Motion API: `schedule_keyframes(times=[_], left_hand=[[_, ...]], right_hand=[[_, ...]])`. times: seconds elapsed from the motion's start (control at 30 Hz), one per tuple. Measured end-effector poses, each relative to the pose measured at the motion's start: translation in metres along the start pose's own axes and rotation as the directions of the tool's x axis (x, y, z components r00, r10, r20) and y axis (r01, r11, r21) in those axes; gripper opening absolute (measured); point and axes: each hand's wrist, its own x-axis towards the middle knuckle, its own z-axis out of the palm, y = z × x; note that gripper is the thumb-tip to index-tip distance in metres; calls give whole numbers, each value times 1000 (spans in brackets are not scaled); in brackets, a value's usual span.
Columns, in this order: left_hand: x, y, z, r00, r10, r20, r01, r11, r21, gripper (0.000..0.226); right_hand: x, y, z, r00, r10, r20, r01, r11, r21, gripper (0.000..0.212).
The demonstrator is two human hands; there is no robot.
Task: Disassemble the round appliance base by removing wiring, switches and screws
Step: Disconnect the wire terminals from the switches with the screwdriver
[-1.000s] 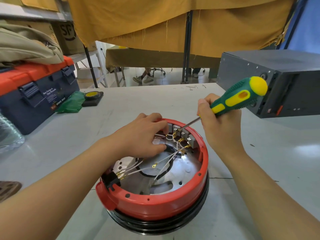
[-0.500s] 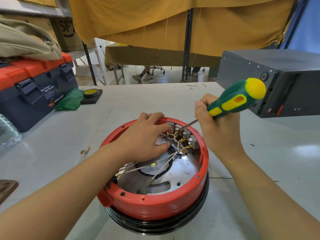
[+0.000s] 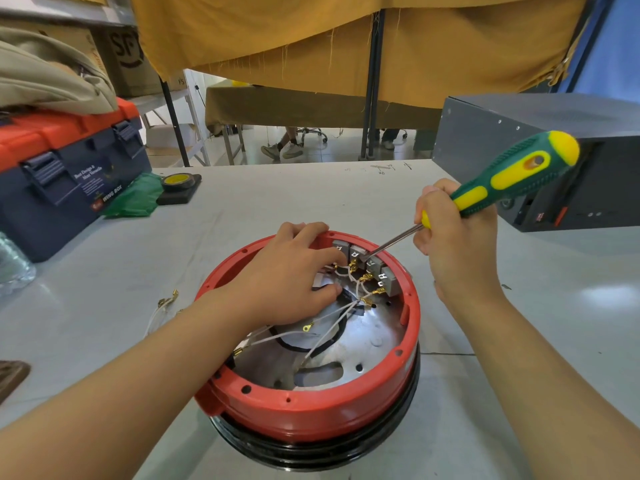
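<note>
A round appliance base (image 3: 311, 414) with a red rim and black bottom ring sits upside down on the table in front of me. Inside lie a metal plate, white wires (image 3: 332, 317) with brass terminals, and a row of grey switches (image 3: 375, 268) on the far wall. My left hand (image 3: 291, 275) reaches into the base, its fingers curled at the wires beside the switches; what it pinches is hidden. My right hand (image 3: 453, 247) grips a green and yellow screwdriver (image 3: 512, 174), whose tip touches the switch row.
A blue and orange toolbox (image 3: 62, 174) stands at the left with a green cloth (image 3: 135, 199) and a tape roll (image 3: 180, 181) beside it. A dark metal box (image 3: 540, 133) sits at the right. Loose wires with terminals (image 3: 166, 303) lie left of the base.
The screwdriver handle has risen a little and its tip has shifted along the switch row. My left hand stays among the wires by the switches.
</note>
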Motion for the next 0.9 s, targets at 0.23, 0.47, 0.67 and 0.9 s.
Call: schedule_keyframes(times=[0.23, 0.47, 0.67, 0.9], left_hand=[[0, 1, 0, 1000, -5, 2, 5, 1000, -18, 42], [-1, 0, 1, 1000, -8, 2, 8, 1000, -12, 43], [0, 0, 1, 1000, -6, 0, 6, 1000, -10, 43], [-1, 0, 2, 1000, -2, -10, 2, 1000, 4, 43]], right_hand=[[-5, -3, 1, 995, -100, 31, 102, 992, -69, 35], [-16, -11, 3, 929, -310, 200, 358, 891, -280, 27], [-20, -11, 4, 888, -305, 343, 401, 881, -253, 24], [-20, -12, 8, 891, -313, 330, 397, 888, -231, 29]])
